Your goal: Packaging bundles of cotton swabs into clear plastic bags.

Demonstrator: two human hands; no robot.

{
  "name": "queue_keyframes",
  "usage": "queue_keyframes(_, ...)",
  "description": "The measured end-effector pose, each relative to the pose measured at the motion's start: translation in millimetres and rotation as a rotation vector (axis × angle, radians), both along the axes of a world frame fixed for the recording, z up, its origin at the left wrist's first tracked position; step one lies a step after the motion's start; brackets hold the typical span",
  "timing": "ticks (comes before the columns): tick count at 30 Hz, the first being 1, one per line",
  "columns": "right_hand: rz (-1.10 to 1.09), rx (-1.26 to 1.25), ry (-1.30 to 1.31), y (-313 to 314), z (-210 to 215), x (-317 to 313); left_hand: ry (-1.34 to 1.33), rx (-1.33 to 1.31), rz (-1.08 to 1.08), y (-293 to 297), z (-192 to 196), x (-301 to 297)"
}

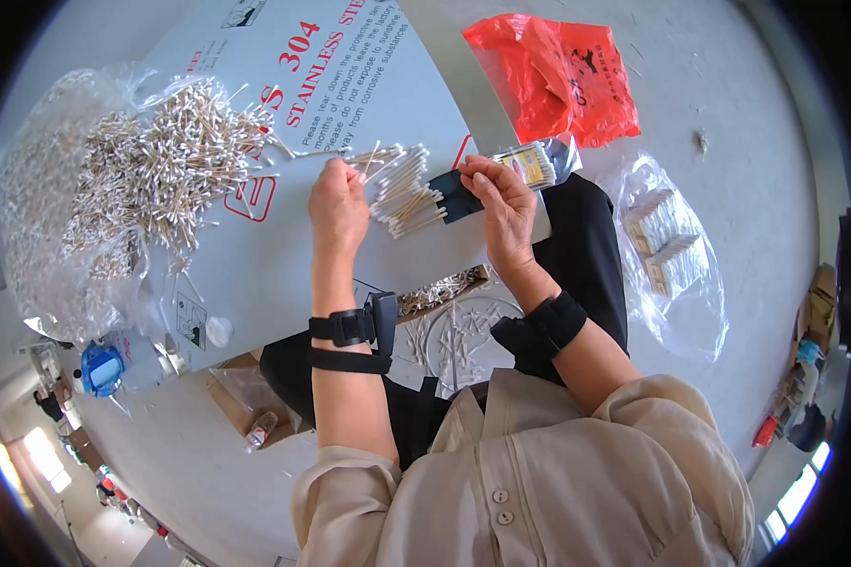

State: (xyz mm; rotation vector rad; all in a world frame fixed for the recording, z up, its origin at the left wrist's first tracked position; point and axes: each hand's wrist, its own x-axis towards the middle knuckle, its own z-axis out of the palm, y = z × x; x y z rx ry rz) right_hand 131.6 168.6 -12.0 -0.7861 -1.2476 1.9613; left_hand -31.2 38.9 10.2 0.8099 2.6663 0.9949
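My left hand (338,210) is closed in a pinch over the table, with a few cotton swabs at its fingertips. Just right of it lies a loose row of cotton swabs (402,189), roughly side by side. My right hand (503,210) has its thumb and fingers pressed together beside a flat black piece (456,200); what it pinches is too small to make out. Behind that hand sits a clear packet of swabs (529,165) with a yellow label. At the left, a big heap of cotton swabs (189,151) spills from a clear plastic bag (38,208).
The table (284,255) has a printed film on top. A red plastic bag (563,80) lies beyond its right side. Farther right, a clear bag (676,246) holds several packets. Below the table edge are a box of swabs (444,288) and a blue-capped bottle (102,369).
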Motion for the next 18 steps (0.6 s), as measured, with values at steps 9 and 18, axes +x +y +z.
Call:
queue_keyframes(9, 0.041, 0.102, -0.021, -5.1, -7.8, -0.2, -0.223, 0.253, 0.101, -25.6, -4.2, 4.1)
queue_keyframes(18, 0.054, -0.045, -0.044, 4.2, -3.2, 11.6, -0.466, 0.137, -0.29, -55.4, 41.8, 80.2)
